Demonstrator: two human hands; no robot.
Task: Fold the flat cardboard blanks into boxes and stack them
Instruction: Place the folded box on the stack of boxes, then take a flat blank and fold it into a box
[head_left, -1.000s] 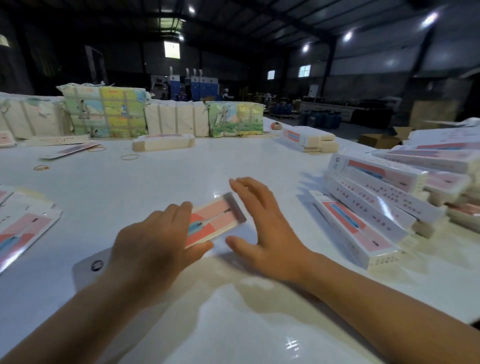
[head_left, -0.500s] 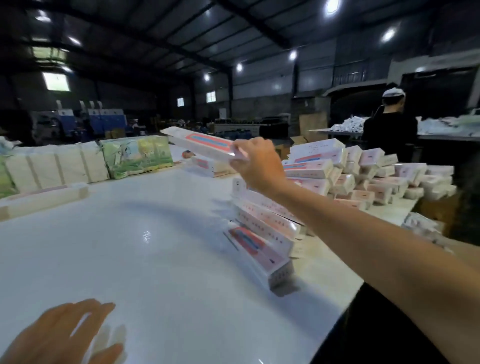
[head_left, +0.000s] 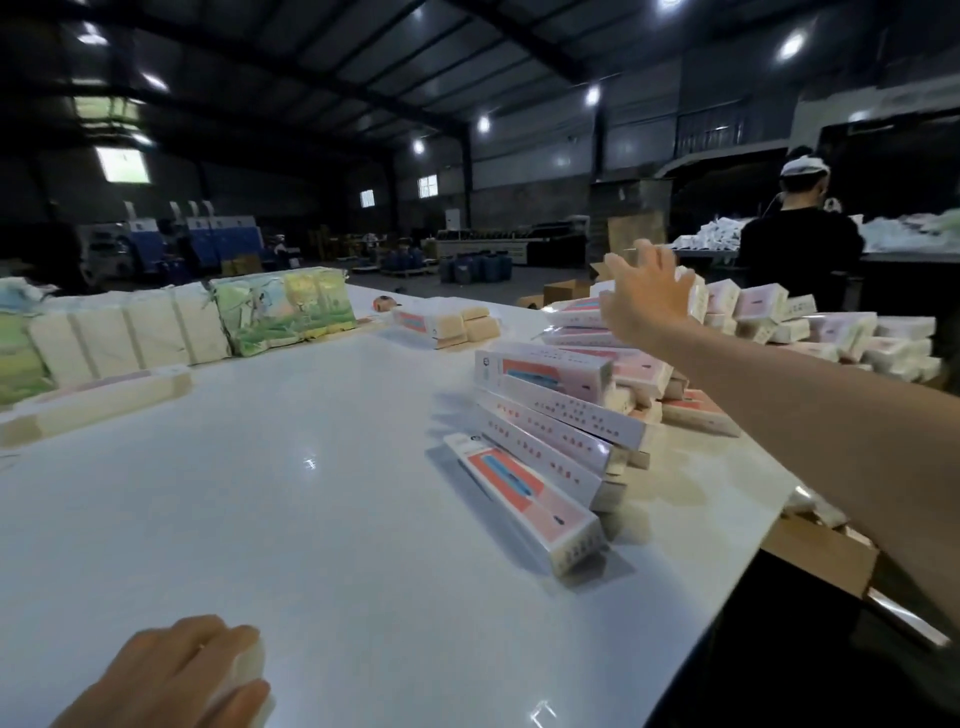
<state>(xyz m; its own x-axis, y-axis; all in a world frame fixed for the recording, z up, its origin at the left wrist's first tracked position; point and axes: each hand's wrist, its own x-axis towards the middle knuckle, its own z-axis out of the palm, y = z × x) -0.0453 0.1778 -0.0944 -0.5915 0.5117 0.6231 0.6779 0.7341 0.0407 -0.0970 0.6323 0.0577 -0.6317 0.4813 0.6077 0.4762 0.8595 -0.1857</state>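
Folded white-and-pink boxes (head_left: 524, 499) lie in a leaning row on the right side of the white table (head_left: 311, 545), with a bigger heap of boxes (head_left: 831, 332) behind them. My right hand (head_left: 644, 296) hovers over the far part of that heap, fingers spread, holding nothing. At the bottom left my left hand (head_left: 176, 675) rests palm down on the table, its fingertips lying on a white piece of card (head_left: 249, 670) that is mostly hidden under the hand.
Tied bundles of white blanks (head_left: 156, 332) and a colourful printed bundle (head_left: 283, 309) line the table's far left. A long box (head_left: 98, 397) lies before them. A person in black (head_left: 795, 254) stands at back right. A brown carton (head_left: 821, 556) sits below the right edge.
My right hand carried a folded box over to the heap and let it go; it is now empty and spread. My view swung right. The left hand stayed low on the table.
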